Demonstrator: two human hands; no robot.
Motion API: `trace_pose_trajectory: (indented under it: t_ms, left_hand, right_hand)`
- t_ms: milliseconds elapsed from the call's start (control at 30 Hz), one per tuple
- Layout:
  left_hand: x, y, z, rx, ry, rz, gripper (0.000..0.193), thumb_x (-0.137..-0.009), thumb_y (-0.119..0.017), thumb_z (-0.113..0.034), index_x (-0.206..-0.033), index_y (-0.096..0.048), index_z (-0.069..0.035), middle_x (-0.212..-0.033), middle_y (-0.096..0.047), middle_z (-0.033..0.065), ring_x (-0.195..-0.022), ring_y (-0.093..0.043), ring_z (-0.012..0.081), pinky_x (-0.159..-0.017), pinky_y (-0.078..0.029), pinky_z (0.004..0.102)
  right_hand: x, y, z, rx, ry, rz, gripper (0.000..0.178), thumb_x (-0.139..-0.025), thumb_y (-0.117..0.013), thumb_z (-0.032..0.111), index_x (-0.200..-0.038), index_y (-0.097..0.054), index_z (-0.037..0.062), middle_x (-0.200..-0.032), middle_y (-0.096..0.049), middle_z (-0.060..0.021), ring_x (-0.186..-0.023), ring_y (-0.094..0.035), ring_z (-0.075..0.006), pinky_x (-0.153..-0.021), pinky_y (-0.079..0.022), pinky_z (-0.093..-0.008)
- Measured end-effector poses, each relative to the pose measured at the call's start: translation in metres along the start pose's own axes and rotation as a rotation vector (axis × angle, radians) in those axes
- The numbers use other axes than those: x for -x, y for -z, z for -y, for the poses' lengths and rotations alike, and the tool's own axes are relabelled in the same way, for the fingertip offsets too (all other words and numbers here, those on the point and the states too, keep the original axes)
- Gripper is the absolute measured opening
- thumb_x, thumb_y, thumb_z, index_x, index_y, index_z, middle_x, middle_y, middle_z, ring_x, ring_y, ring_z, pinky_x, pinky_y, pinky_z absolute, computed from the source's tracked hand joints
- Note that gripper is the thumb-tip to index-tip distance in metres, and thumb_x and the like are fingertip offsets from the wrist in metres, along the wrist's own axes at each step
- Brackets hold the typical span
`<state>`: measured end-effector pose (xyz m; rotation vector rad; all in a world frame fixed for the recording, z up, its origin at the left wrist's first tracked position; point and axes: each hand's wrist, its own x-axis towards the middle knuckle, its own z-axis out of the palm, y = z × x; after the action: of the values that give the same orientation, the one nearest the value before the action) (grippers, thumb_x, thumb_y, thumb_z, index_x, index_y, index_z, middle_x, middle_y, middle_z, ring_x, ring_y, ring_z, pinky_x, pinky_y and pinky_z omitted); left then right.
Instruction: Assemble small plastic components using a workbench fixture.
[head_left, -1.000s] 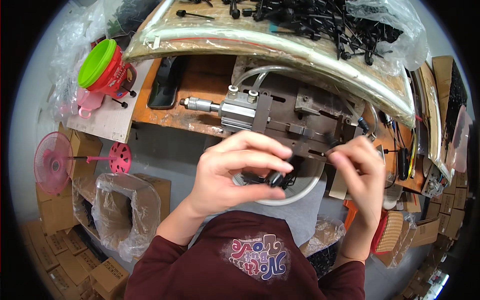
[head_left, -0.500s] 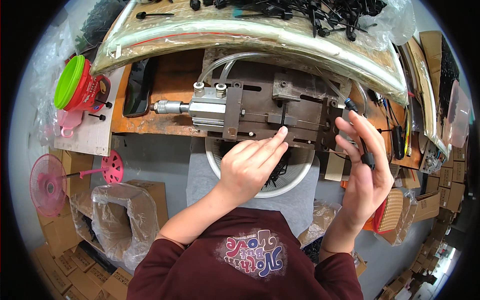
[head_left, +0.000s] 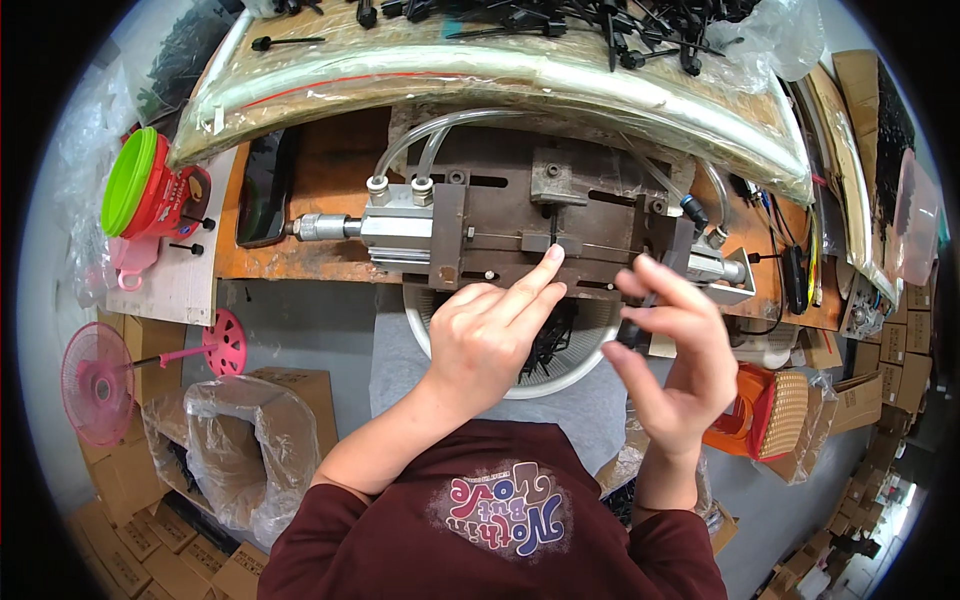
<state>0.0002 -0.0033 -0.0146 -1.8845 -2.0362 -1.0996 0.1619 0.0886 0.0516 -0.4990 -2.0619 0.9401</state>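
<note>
My left hand (head_left: 483, 345) lies over the front edge of a dark metal fixture (head_left: 500, 205), index finger stretched out. Its fingertip touches the near end of a thin black rod (head_left: 553, 222) set at a small steel block (head_left: 530, 243). Nothing shows in this hand; its thumb is hidden. To the right, my right hand (head_left: 685, 365) is raised with the fingers curled round a black plastic part with a knob (head_left: 630, 332); its far end is blurred by the fingers. Below the fixture, a white basket (head_left: 545, 390) holds several black stemmed parts (head_left: 552, 345).
A silver air cylinder (head_left: 395, 230) with clear hoses (head_left: 405, 145) flanks the fixture on the left, another cylinder (head_left: 715, 268) on the right. Behind, a plastic-wrapped shelf (head_left: 480, 75) carries heaped black parts (head_left: 640, 30). A red tub (head_left: 160, 200) and a phone (head_left: 263, 190) are at left.
My right hand has come left and down toward the fixture, fingers curling further round the black part. My left index finger remains at the rod. The whole view has shifted slightly.
</note>
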Motion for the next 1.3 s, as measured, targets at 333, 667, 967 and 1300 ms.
trace_pose_trajectory:
  t_ms: [333,667,967,1300]
  left_hand:
    - [-0.002,0.002,-0.002,0.002,0.012,0.017,0.024,-0.07,-0.076,-0.006,-0.094,-0.075,-0.01,-0.119,-0.073,0.0047,-0.062,-0.066,0.0147,-0.061,-0.052,0.0251]
    - [0.0,0.003,0.003,0.036,-0.047,0.0,0.025,-0.069,-0.077,-0.005,-0.094,-0.075,-0.007,-0.12,-0.072,0.0054,-0.062,-0.065,0.0151,-0.059,-0.051,0.0256]
    - [0.048,0.026,0.003,0.252,-0.089,0.364,0.03,-0.065,-0.078,-0.006,-0.095,-0.074,-0.011,-0.122,-0.07,0.0052,-0.058,-0.062,0.0168,-0.053,-0.052,0.0294]
    - [0.052,0.022,0.004,0.31,-0.069,0.407,0.053,-0.077,-0.078,-0.025,-0.126,-0.064,-0.009,-0.133,-0.061,0.0093,-0.071,-0.068,0.0197,-0.062,-0.055,0.0311]
  right_hand:
    - [0.012,-0.011,-0.011,0.242,0.239,0.06,0.032,-0.065,-0.082,-0.002,-0.096,-0.075,-0.0018,-0.113,-0.069,-0.0171,-0.1,-0.069,-0.0336,-0.084,-0.058,-0.0392]
    - [0.01,-0.021,-0.019,0.341,0.19,0.047,0.026,-0.072,-0.078,-0.001,-0.096,-0.07,-0.0033,-0.12,-0.068,-0.0206,-0.098,-0.07,-0.0324,-0.08,-0.058,-0.0369]
    - [0.017,-0.04,-0.031,0.583,0.229,0.217,0.02,-0.079,-0.067,0.008,-0.098,-0.066,0.0007,-0.129,-0.066,-0.0168,-0.065,-0.063,-0.0169,-0.064,-0.05,-0.0284]
    - [0.004,-0.043,-0.021,0.706,0.197,0.299,0.025,-0.072,-0.068,0.009,-0.096,-0.066,0.0017,-0.13,-0.065,-0.018,-0.053,-0.059,-0.0137,-0.058,-0.047,-0.027]
